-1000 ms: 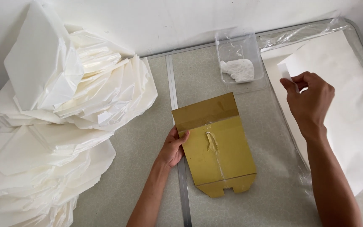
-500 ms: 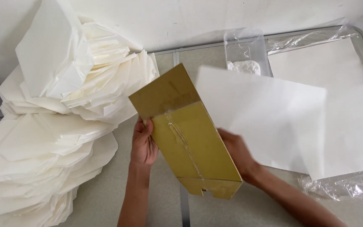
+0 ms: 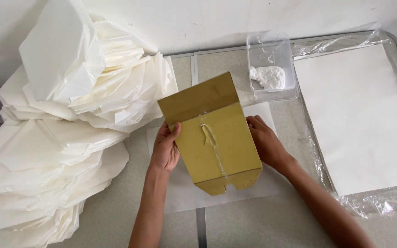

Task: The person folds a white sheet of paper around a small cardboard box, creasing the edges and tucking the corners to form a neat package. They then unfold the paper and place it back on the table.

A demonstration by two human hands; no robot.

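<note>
A flat gold cardboard form with a folded top flap and a streak of white paste down its middle lies tilted over a single white paper sheet on the table. My left hand grips the form's left edge, thumb on top. At its right edge, my right hand holds the form with the fingers tucked along that side.
A big heap of folded white paper bags fills the left side. A clear plastic tub with white paste stands at the back. A stack of white sheets in clear plastic wrap lies on the right.
My right hand drew one white sheet from the stack and laid it on the table. The gold form was lifted and now rests over that sheet, held on both sides.
</note>
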